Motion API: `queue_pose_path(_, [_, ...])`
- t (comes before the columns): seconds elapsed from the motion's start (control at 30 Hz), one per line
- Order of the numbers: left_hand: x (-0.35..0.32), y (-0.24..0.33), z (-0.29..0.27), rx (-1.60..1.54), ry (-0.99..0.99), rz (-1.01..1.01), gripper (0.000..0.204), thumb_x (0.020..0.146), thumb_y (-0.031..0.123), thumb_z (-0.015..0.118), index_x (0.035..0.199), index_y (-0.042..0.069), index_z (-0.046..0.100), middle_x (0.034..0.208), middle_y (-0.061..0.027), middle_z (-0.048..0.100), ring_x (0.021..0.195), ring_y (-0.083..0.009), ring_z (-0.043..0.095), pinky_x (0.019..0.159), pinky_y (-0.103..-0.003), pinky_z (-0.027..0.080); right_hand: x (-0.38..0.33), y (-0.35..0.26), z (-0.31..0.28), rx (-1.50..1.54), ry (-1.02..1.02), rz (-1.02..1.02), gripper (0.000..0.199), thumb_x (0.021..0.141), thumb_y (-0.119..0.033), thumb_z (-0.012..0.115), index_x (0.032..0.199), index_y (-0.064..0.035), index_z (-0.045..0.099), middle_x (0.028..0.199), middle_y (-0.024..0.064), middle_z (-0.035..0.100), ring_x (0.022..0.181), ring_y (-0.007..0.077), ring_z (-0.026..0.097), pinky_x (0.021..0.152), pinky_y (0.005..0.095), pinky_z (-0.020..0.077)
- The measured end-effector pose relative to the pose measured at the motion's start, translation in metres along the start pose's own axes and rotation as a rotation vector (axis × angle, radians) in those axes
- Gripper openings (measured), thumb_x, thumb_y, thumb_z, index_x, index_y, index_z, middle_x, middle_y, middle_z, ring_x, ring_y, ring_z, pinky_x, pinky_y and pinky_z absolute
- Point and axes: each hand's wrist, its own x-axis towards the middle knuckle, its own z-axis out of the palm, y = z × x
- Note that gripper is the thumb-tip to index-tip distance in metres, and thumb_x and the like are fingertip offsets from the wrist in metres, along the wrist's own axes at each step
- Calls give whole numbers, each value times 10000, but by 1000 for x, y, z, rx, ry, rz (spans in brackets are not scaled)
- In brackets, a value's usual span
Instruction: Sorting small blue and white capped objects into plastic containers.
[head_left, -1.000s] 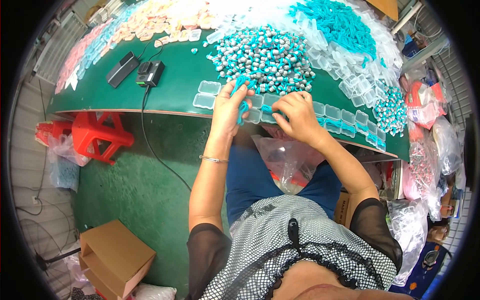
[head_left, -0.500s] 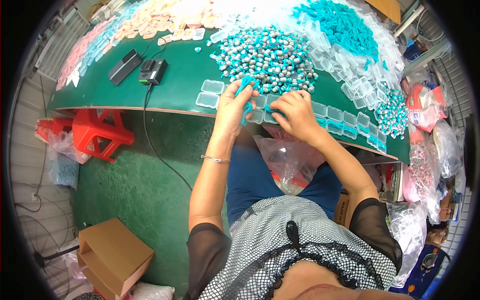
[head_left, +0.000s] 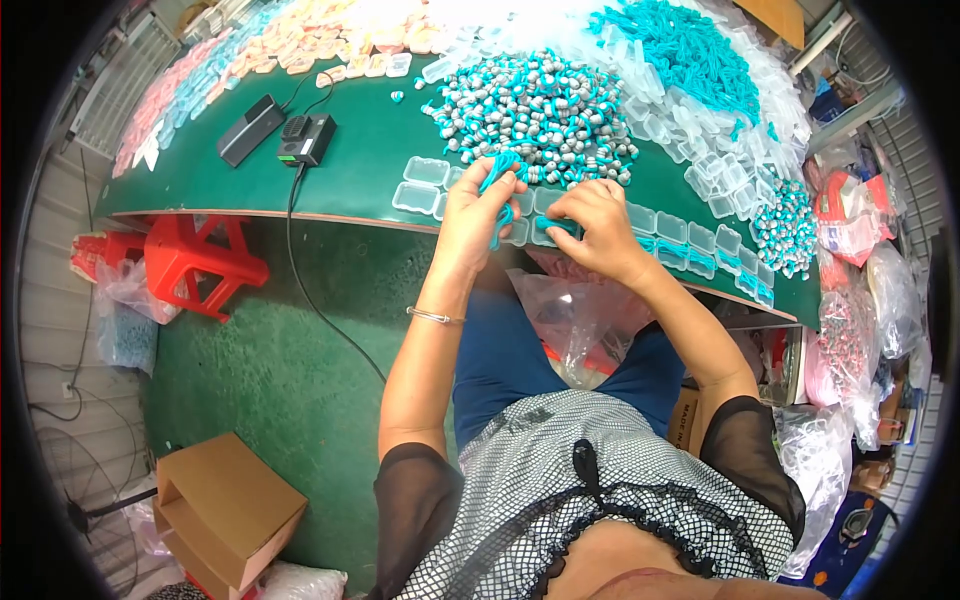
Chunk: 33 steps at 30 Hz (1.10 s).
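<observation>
Along the table's near edge runs a row of small clear plastic boxes (head_left: 416,197) with their lids open. My left hand (head_left: 476,212) is closed around a bundle of turquoise cords (head_left: 502,172), some of them hanging below the fingers. Just to its right, my right hand (head_left: 597,228) pinches a turquoise cord (head_left: 553,224) low over one of the open boxes; whether the cord touches the box bottom I cannot tell. Boxes farther right hold turquoise cords (head_left: 672,250). Behind my hands lies a heap of grey-and-turquoise bead-like pieces (head_left: 535,110).
A large pile of turquoise cords (head_left: 690,60) lies at the back right among clear boxes (head_left: 720,180). A smaller bead heap (head_left: 785,225) sits at the right edge. Black devices (head_left: 307,140) with a cable stand on the left. A red stool (head_left: 205,262) and cardboard box (head_left: 232,505) are on the floor.
My right hand has shifted very slightly, and a little more of the cord shows under its fingers. My left hand keeps hold of the bundle, moved slightly right.
</observation>
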Motion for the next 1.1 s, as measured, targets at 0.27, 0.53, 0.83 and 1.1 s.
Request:
queue_pose_path(0.27, [-1, -1, -1, 22, -9, 13, 172, 913, 151, 581, 1056, 57, 564, 857, -51, 632, 611, -65, 547, 438, -196, 363, 3, -11, -10, -39, -142, 63, 168, 719, -221, 728, 839, -141, 642, 802, -13, 574, 872, 185, 550, 889, 425, 320])
queue_pose_path(0.53, [-3, 2, -3, -81, -45, -53, 198, 941, 178, 540, 1084, 41, 548, 853, -62, 634, 583, -71, 550, 415, -189, 357, 3, -6, -11, -62, -106, -11, 159, 753, -128, 700, 899, -130, 635, 850, 6, 608, 877, 190, 569, 885, 381, 331])
queue_pose_path(0.83, [-10, 18, -9, 25, -167, -136, 226, 962, 224, 505, 1116, 61, 535, 805, -34, 628, 542, -66, 536, 403, -178, 338, 46, -28, -4, 292, 122, -88, 218, 763, -57, 652, 975, -74, 603, 958, 96, 613, 905, 302, 594, 759, 395, 462])
queue_pose_path(1.1, [-7, 27, -27, 201, 50, -35, 263, 972, 238, 494, 1138, 38, 535, 826, -54, 629, 519, -68, 506, 387, -184, 333, 45, -24, 11, 382, 95, 94, 126, 745, -85, 676, 853, -64, 614, 783, 64, 625, 765, 220, 615, 695, 354, 444])
